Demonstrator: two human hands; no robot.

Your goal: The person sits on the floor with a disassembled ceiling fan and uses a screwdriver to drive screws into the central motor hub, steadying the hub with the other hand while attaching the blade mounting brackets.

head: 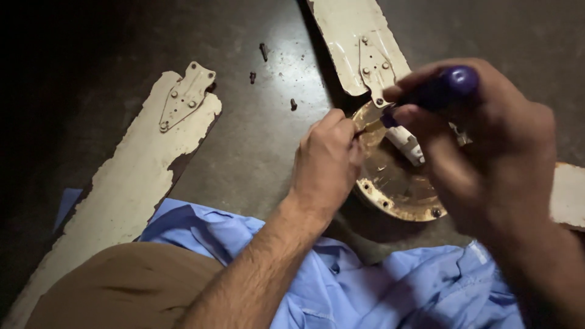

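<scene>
- We see a round, tarnished brass-coloured metal fan hub (396, 183) lying on the dark concrete floor (256, 152), at about 3 o'clock from the middle of the view and just beyond our lap.
- Our right hand (487, 146) is clenched around a screwdriver with a purple plastic handle (448, 85); its tip points down toward the hub's rim at 11 o'clock, where a cream metal blade bracket (373, 67) meets it.
- Our left hand (326, 161) is pinched at the fingertips against that same edge of the hub, at 9 o'clock from it; whether it grips a small screw there we cannot tell.
- A white plastic piece (407, 145) sits on the hub, partly hidden by the right hand.
- To do this well, we judge the driver should stay square on the screw head with firm downward pressure, while the left hand steadies the hub so it cannot spin or slide.
- The bracket belongs to a worn cream fan blade (350, 30) running off toward 12 o'clock.
- A second cream fan blade with flaking paint (122, 183) lies well apart at 9 o'clock.
- Three small dark screws (263, 51) lie loose on the floor between the two blades.
- A blue cloth (365, 280) covers our lap at 6 o'clock.
</scene>
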